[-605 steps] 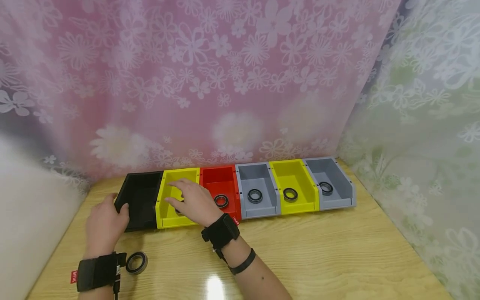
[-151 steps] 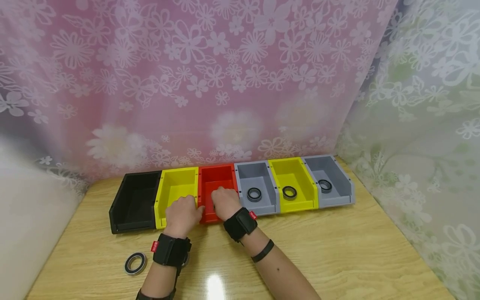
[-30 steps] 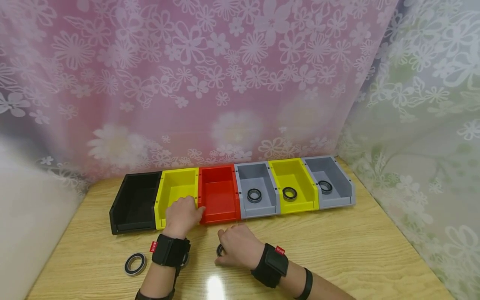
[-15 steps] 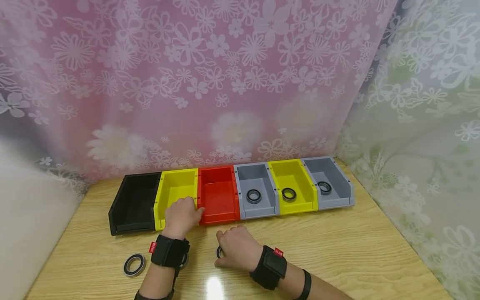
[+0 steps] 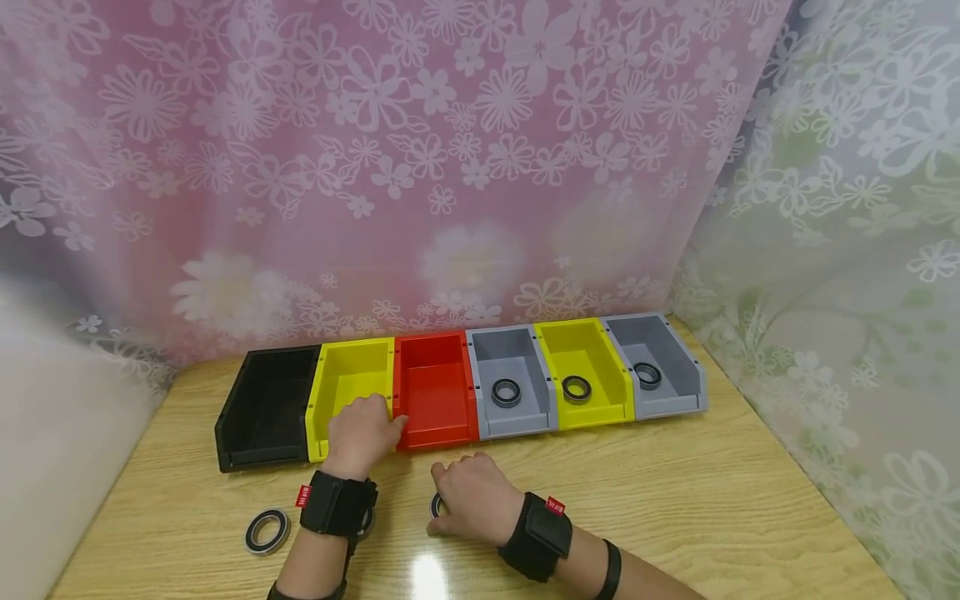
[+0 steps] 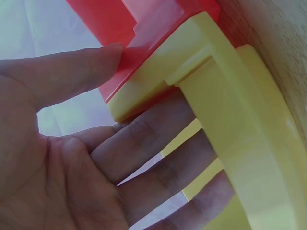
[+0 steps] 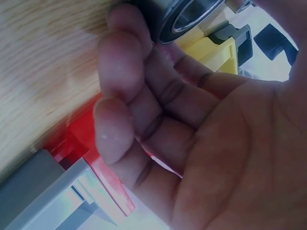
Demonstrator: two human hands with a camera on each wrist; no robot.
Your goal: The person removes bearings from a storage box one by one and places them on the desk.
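Note:
My right hand rests low over the table in front of the red bin, its fingers curled and pinching a ball bearing. The right wrist view shows the bearing's dark ring at the fingertips, above the wood. My left hand grips the adjoining side walls of the left yellow bin and the red bin, thumb on the red side and fingers inside the yellow one. Beneath the left wrist lies a second bearing, partly hidden. A third bearing lies flat further left.
A black bin stands at the row's left end. To the right, a grey bin, another yellow bin and a grey end bin each hold one bearing. A floral curtain hangs behind the wooden table.
Bearings formerly in the left yellow and red bins are out of them. My right hand has moved from the red bin down to the table with a bearing; the last second shows little movement.

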